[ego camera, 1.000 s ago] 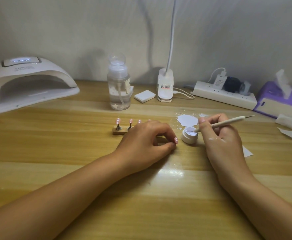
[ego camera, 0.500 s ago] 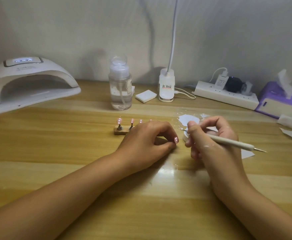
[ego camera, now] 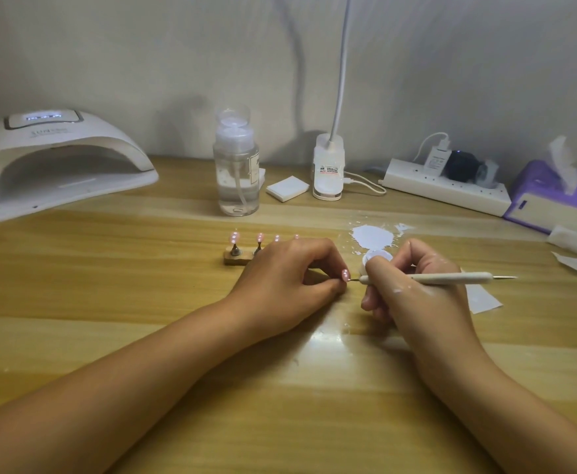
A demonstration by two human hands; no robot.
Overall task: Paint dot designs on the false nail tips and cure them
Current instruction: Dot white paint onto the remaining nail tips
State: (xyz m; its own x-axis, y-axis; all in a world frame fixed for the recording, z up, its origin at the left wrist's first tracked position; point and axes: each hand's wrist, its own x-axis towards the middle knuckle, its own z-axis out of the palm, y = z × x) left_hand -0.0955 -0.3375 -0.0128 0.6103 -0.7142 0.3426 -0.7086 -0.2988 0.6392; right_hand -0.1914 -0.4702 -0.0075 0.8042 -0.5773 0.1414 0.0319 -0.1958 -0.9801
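We've swung the tool (ego camera: 451, 277) off the pot (ego camera: 377, 257): our right hand (ego camera: 413, 292) grips it, point now at the pink tip (ego camera: 345, 275) pinched in our left hand (ego camera: 280, 278), beside the pot. Dotting looks underway; curing waits.

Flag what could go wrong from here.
1. The right hand sits right by the open paint jar; a nudge could tip it.
2. The nail tip is only pinched in the left hand; a slip under the dotting tool could smear the dot.
3. The left hand crowds the stand of other tips and might knock it.
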